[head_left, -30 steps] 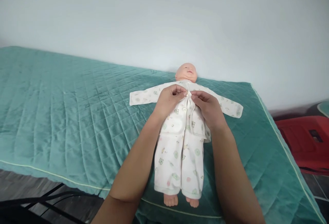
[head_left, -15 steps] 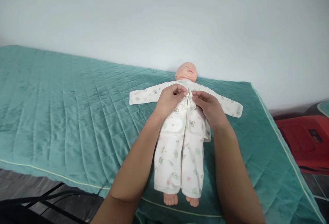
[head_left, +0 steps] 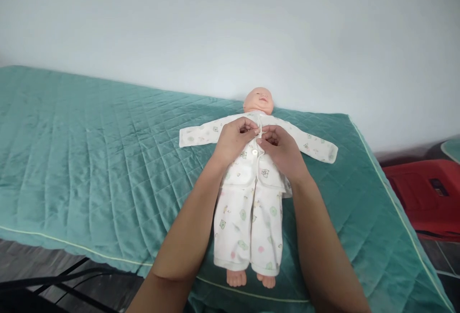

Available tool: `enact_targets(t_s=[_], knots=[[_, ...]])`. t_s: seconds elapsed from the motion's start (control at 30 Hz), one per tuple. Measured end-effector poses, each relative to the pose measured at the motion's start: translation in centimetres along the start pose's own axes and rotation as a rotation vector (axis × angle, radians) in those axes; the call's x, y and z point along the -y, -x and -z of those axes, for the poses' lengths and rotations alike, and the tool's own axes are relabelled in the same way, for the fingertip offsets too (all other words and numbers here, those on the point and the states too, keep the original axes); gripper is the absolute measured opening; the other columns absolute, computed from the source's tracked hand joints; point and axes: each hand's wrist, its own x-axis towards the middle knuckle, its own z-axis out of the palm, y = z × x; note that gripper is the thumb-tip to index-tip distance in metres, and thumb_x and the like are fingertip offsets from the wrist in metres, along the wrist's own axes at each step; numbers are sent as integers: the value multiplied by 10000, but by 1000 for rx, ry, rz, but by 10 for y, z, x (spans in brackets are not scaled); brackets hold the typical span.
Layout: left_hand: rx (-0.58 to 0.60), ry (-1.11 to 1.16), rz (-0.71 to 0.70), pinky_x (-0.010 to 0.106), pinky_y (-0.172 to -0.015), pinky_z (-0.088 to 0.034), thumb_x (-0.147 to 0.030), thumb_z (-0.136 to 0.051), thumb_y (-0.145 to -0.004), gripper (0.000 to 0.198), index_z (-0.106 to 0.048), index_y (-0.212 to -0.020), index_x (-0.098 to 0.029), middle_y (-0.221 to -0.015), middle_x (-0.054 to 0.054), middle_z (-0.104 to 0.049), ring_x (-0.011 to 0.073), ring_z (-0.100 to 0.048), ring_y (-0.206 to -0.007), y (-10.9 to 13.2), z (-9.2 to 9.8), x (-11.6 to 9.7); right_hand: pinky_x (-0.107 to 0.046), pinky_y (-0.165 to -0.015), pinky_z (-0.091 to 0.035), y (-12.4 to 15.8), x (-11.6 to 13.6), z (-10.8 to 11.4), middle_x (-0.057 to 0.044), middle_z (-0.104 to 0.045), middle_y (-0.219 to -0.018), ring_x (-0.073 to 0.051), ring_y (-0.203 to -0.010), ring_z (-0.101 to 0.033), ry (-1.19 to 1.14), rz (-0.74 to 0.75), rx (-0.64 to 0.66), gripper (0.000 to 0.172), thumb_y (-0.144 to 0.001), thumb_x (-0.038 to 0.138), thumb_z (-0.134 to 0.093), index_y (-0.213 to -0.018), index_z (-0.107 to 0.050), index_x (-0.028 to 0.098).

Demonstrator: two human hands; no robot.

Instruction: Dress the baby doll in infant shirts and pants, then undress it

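Apparently, left fingers (head_left: 250,134) and right fingers (head_left: 266,145) pinch the jacket front (head_left: 247,167) between them.

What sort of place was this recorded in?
An indoor room, perhaps a training or practice room, though that's uncertain: a dressed doll lies on a green quilted cover beside a plain pale wall.

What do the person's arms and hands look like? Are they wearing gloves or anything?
Both the left hand and the right hand are bare, with no gloves. The left forearm and right forearm are bare too: no sleeves, watch or bracelet show. Some fingers are partly hidden, so I can't rule out a ring.
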Motion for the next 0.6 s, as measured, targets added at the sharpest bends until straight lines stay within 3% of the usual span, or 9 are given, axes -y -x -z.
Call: enact_targets(t_s=[0.37,0.6], knots=[[65,-50,-47,251,-761,-463,-299,-609,-873,134,-670,-919,-189,-866,10,-676,132,-611,-814,4,4,-7,-330,-712,-427,8,7,-10,15,-686,-869,-171,-750,-606,327,73,-71,274,-858,295,-612,-1121,-556,241],[-15,-122,3,240,-695,-448,-214,-647,-789,144,-673,-930,-198,-845,-5,-670,120,-602,-757,5,-2,-11,-308,-682,-420,8,10,-11,21,-675,-856,-160,-730,-604,351,65,-66,244,-852,263,-586,-1093,-552,241]])
